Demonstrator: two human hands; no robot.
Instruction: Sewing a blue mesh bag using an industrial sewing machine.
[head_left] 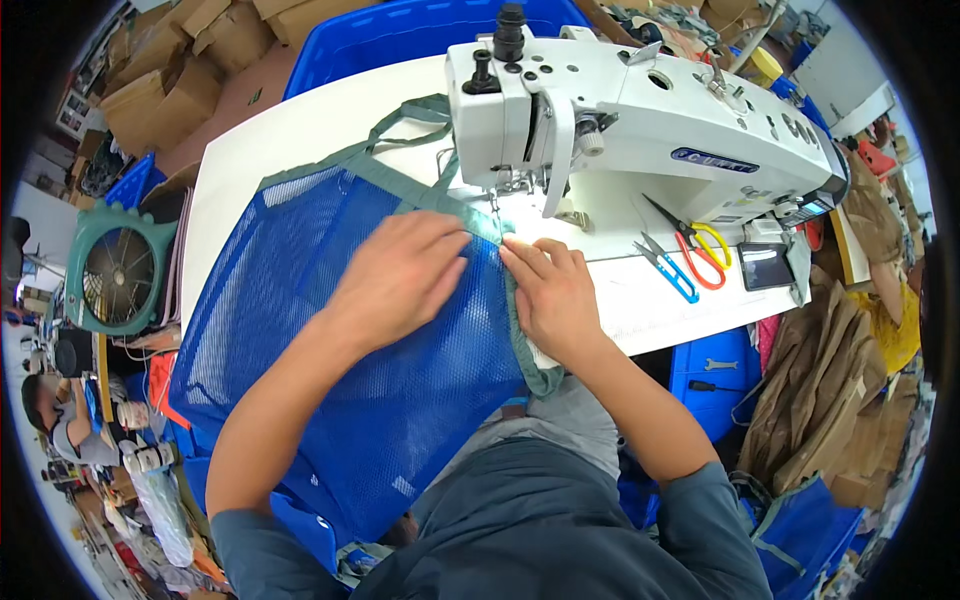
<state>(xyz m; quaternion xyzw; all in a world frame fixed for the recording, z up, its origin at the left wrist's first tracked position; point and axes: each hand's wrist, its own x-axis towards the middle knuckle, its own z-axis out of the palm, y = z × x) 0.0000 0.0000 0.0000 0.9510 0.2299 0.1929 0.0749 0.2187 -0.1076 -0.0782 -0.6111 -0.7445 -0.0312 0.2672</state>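
A blue mesh bag [400, 385] edged with dark green binding [385, 180] lies over the table's left part and hangs toward my lap. Its bound edge passes under the needle area of a white sewing machine [640, 140]. My left hand [405, 270] rests on the mesh just left of the needle, fingers bent and close together, thumb apart from them. Right of the needle, my right hand [550, 295] pinches the green-bound edge between thumb and fingers. A green strap [410, 115] loops onto the table behind.
Right of the machine's needle lie blue thread snips [670, 270], scissors with red and yellow handles [705, 250] and a dark phone [765, 265]. A blue bin [340, 45] stands behind the table. A green fan [118, 265] is at left; brown cloth [815, 380] hangs at right.
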